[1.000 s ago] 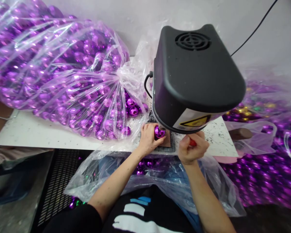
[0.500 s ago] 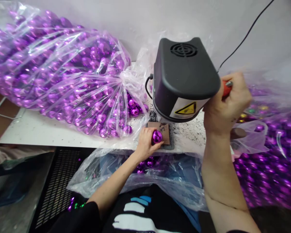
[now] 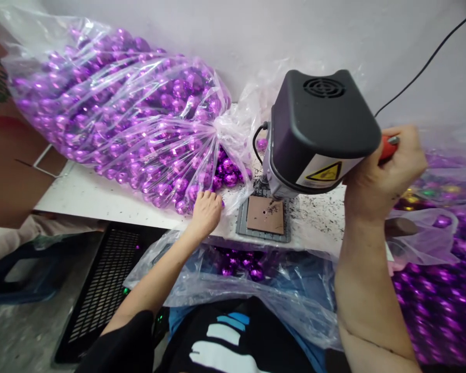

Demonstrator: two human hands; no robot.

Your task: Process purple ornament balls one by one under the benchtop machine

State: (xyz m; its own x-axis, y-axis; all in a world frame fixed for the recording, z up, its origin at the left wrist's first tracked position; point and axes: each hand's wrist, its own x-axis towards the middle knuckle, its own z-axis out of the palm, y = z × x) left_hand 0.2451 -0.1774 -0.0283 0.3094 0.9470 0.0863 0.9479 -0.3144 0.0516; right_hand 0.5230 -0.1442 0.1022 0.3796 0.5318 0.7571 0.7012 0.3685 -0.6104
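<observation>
Left hand [image 3: 206, 212]: palm down over the near table edge, fingers bent and close together, tips at the clear plastic; a bit of purple shows beside the fingertips, but whether they pinch a ball cannot be told. Right hand [image 3: 392, 171]: fingers wrapped around a red handle [image 3: 388, 148] with a metal tip, at the right side of the black machine [image 3: 330, 122]. Loose purple balls [image 3: 230, 176] lie just beyond and to the right of the left fingertips, beside the gathered neck of a clear bag [image 3: 227, 129] full of similar balls. Under the machine head, a brown plate [image 3: 258, 220] with a small hole sits on a dark grey base [image 3: 241, 225], apart from both hands. White table [image 3: 81, 189]: dark shavings [image 3: 306, 213] scattered right of the plate. More purple balls [image 3: 255, 272] rest in clear plastic sheeting [image 3: 287, 305] over the lap. Room: pale wall [image 3: 225, 31] behind, cardboard box [image 3: 11, 166] at left, black crate [image 3: 97, 280] below the table, filled bags at right.
</observation>
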